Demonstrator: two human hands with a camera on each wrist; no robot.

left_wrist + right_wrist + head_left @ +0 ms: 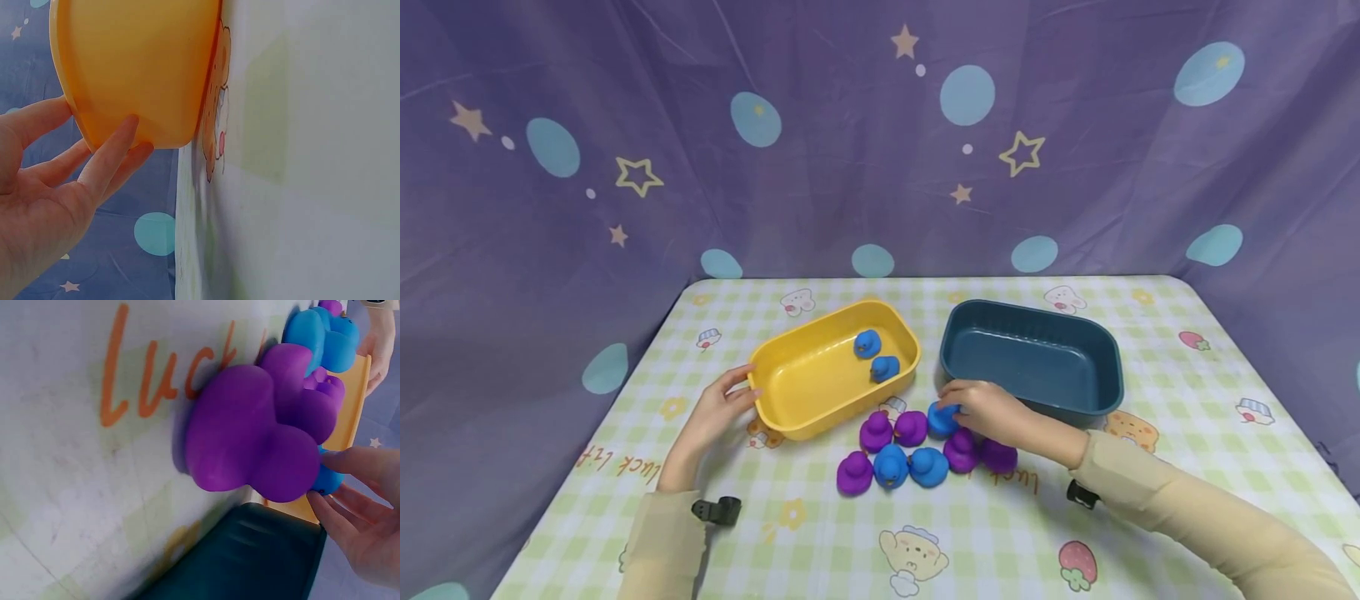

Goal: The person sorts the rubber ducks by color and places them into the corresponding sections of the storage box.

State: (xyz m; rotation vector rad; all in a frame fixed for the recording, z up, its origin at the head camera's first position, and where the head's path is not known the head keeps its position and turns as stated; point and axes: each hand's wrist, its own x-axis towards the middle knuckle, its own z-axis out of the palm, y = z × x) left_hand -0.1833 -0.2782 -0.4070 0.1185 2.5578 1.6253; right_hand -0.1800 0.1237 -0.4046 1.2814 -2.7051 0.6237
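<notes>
At its left end, my left hand [718,412] holds the yellow tub [820,419], with fingertips spread over the rim and outer wall in the left wrist view. Two blue rubber ducks [885,369] sit inside that tub, toward its right end. My right hand [988,410] pinches another blue duck [942,421] between thumb and fingers, partly hidden by the hand. In the right wrist view a large purple duck [231,434] stands just in front of that pinched duck [328,481]. Purple ducks [854,473] and two more blue ducks [928,467] cluster below the tubs.
A dark teal tub [1030,358], with no ducks inside, stands right of the yellow one, close beyond my right hand. The checked tablecloth [790,558] covers the table, and a purple patterned curtain [850,192] hangs behind it.
</notes>
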